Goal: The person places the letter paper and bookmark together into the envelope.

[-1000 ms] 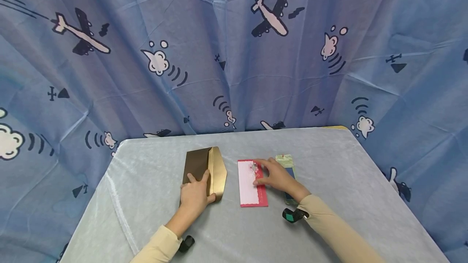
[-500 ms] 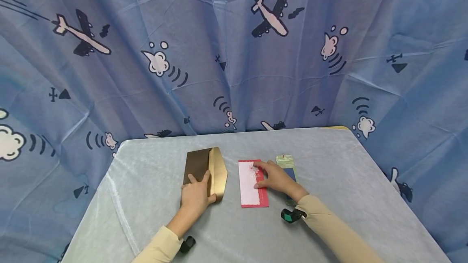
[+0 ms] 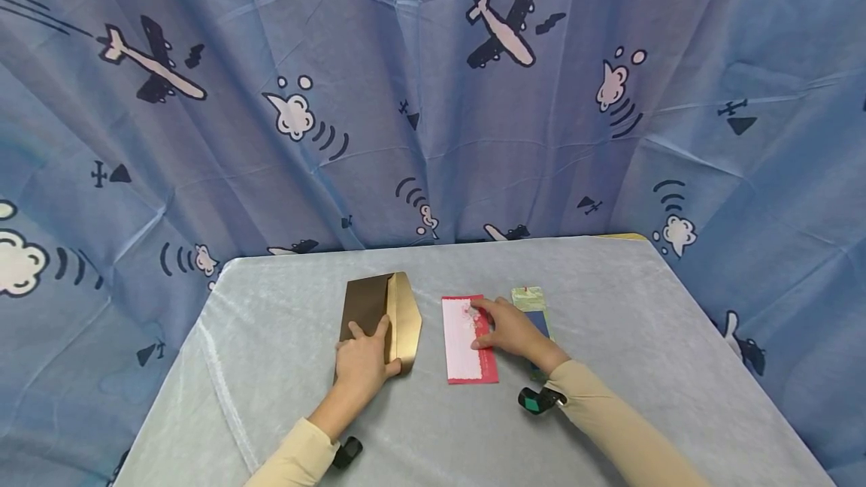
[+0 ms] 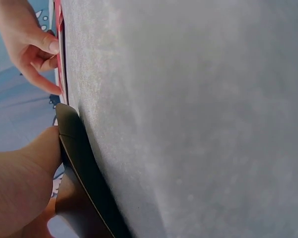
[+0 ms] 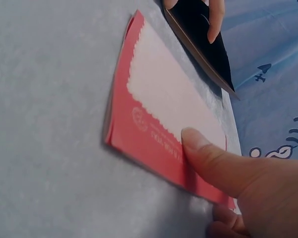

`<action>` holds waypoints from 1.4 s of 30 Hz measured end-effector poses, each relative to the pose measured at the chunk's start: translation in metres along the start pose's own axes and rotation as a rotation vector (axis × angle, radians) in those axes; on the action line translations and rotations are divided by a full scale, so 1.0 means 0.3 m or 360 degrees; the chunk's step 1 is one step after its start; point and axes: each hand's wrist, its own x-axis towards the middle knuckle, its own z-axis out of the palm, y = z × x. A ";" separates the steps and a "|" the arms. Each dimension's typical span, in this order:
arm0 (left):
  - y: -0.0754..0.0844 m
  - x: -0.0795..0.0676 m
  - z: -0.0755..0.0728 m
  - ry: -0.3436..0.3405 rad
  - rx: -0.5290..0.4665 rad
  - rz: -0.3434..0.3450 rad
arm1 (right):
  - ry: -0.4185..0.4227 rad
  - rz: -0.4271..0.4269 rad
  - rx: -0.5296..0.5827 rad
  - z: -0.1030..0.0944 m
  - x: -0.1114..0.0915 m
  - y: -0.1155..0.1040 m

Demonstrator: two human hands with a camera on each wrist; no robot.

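A dark brown envelope (image 3: 365, 299) with a gold flap (image 3: 404, 322) folded out to the right lies on the table. My left hand (image 3: 361, 359) rests on it with fingers spread, the thumb at the flap's near part. To the right lies a red card (image 3: 487, 370) with a pale pink, scallop-edged panel and printed flowers. My right hand (image 3: 510, 329) touches this card with thumb and forefinger set apart on its face. In the right wrist view the thumb (image 5: 213, 161) presses on the card (image 5: 164, 158), and other fingers bend near the table, partly hidden.
A green and blue card-like item (image 3: 531, 299) lies beneath my right wrist, partly covered. The table (image 3: 433, 442) has a pale grey cloth, and a blue curtain (image 3: 433, 96) with planes hangs behind its far edge.
My right wrist has shifted slightly left, with thumb and forefinger still at the red card. The left hand and the envelope look unchanged.
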 end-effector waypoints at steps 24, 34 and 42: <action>-0.001 -0.003 0.002 0.0037 0.0004 0.0006 | -0.0070 -0.0010 0.0111 -0.002 0.010 0.000; -0.003 -0.002 0.000 0.0010 -0.0013 0.0012 | -0.0105 -0.0042 0.0198 -0.015 0.014 0.010; -0.004 0.000 -0.003 -0.0003 0.0003 0.0019 | -0.0172 -0.0097 0.0170 -0.034 0.019 0.018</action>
